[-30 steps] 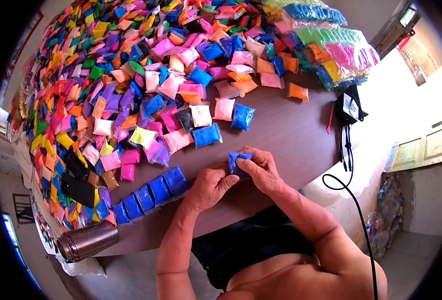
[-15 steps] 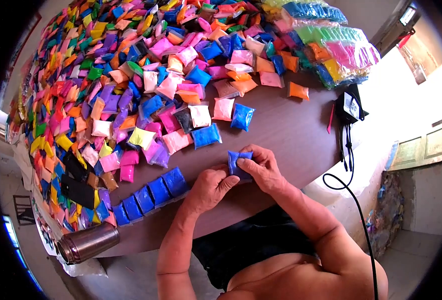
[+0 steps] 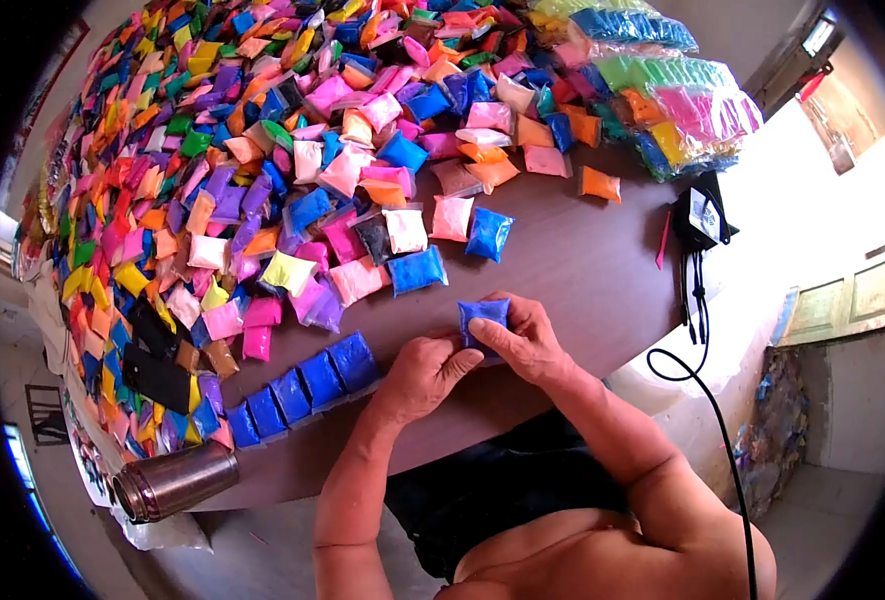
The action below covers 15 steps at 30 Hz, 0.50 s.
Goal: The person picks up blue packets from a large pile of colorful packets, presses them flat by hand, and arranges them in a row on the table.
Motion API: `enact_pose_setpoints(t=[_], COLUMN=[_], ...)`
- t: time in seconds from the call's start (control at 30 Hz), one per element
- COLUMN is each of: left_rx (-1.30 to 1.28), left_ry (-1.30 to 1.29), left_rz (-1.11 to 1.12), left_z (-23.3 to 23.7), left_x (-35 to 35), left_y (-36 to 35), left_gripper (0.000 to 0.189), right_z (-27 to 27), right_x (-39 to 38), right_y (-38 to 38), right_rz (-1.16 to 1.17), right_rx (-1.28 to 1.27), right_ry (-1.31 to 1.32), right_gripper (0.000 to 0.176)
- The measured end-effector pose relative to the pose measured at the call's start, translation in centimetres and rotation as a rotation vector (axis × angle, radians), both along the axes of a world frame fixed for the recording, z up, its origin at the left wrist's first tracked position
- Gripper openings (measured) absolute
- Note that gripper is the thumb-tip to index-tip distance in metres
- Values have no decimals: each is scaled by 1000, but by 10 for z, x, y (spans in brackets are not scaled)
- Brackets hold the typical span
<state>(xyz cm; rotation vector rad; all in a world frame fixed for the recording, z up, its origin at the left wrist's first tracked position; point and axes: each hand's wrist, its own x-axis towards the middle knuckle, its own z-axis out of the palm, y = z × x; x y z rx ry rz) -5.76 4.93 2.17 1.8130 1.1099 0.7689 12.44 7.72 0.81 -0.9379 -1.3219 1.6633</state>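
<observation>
A small blue-violet packet (image 3: 483,313) in clear plastic is pinched in my right hand (image 3: 530,340), the thumb lying across its face. Close beside it on the left, my left hand (image 3: 424,376) is closed with its fingers curled under. Its thumb points at the packet's lower corner; whether it grips anything is hidden. To the left of that hand, a row of several similar blue packets (image 3: 318,376) lies side by side along the table's near edge.
A large heap of multicoloured packets (image 3: 262,150) covers the table's far and left side. Bundled packets (image 3: 662,85) are stacked at back right. A steel flask (image 3: 184,482) lies near left, by a black phone-like object (image 3: 157,378). A black device (image 3: 703,215) with a cable stands at right.
My right thumb has slid slightly left and down over the packet's face. The packet has turned a little in the fingers. My left hand stays almost where it was.
</observation>
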Motion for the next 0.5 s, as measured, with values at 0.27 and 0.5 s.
enact_pose_setpoints(t=[0.27, 0.5], left_rx=[-165, -4], left_ry=[-144, -89], left_rz=[75, 44], left_z=[-2, 0], left_x=[0, 0], left_y=[-1, -1], left_gripper=[30, 29], right_z=[3, -8], right_x=[-5, 4], right_y=[-5, -1], right_rz=[0, 77], right_rx=[5, -28], right_ry=[77, 72], right_gripper=[25, 18])
